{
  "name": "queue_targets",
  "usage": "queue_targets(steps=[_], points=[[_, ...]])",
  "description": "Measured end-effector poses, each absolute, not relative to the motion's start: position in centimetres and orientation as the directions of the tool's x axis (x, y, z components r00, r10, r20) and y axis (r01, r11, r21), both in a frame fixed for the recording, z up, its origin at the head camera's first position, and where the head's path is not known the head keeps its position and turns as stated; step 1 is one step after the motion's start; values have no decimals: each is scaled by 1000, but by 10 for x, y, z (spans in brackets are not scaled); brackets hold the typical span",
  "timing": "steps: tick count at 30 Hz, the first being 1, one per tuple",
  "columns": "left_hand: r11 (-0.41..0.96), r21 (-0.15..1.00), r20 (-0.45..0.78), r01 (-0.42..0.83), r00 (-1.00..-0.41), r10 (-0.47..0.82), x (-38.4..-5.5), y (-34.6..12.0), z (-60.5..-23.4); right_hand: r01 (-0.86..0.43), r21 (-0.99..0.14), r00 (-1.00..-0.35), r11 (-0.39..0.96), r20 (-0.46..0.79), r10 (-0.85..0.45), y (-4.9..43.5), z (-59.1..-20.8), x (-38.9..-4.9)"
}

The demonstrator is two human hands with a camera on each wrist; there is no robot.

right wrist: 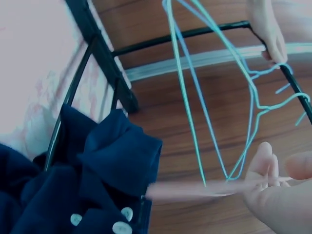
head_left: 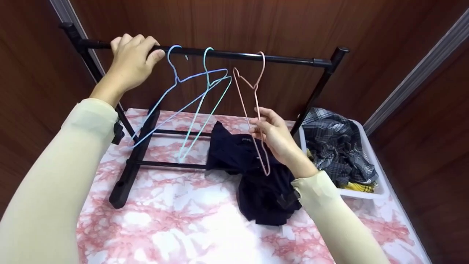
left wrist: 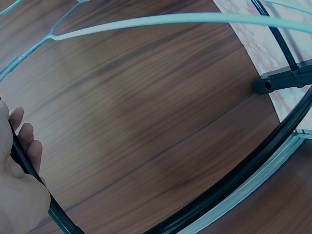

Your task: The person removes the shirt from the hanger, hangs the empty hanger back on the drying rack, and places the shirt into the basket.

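Note:
My left hand (head_left: pixel 133 60) grips the black top rail (head_left: pixel 234 55) of a clothes rack near its left end; the left wrist view shows its fingers (left wrist: pixel 34 151) curled round the rail. From that rail hang a blue hanger (head_left: pixel 176 79), a mint-green hanger (head_left: pixel 207 73) and a pink hanger (head_left: pixel 255 88). My right hand (head_left: pixel 276 135) holds the pink hanger by its side, which passes between fingers and thumb. Below it a dark navy garment (head_left: pixel 271 194) lies crumpled over the rack's lower bars. White buttons (right wrist: pixel 122 227) show on it in the right wrist view.
A white basket (head_left: pixel 383 190) with a grey plaid garment (head_left: pixel 329 146) and some yellow cloth (head_left: pixel 361 187) stands right of the rack. The pink-and-white marbled surface (head_left: pixel 165 227) lies under everything. Brown wood-grain panels (head_left: pixel 293 25) close in the back and sides.

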State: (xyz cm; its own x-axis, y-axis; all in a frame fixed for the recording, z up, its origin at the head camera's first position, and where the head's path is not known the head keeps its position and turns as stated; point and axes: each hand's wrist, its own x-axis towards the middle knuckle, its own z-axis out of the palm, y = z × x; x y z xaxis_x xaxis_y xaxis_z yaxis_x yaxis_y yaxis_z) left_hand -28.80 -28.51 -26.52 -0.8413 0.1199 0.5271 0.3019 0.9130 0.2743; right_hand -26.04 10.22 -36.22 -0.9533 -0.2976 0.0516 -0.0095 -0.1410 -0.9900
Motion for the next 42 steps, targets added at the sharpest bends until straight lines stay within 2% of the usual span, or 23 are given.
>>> queue_targets(steps=[7,19,42], points=[[914,280,514,295,-850,117,-289,-282,-266,-130,-991,-933,-9,126,-336,102,-366,-259],[911,276,528,305,-840,121,-288,-283,-266,-240,-967,-916,86,197,-351,84,-367,-258],[911,276,531,306,-838,121,-288,-281,-267,-295,-949,-902,116,237,-360,70,-372,-260]])
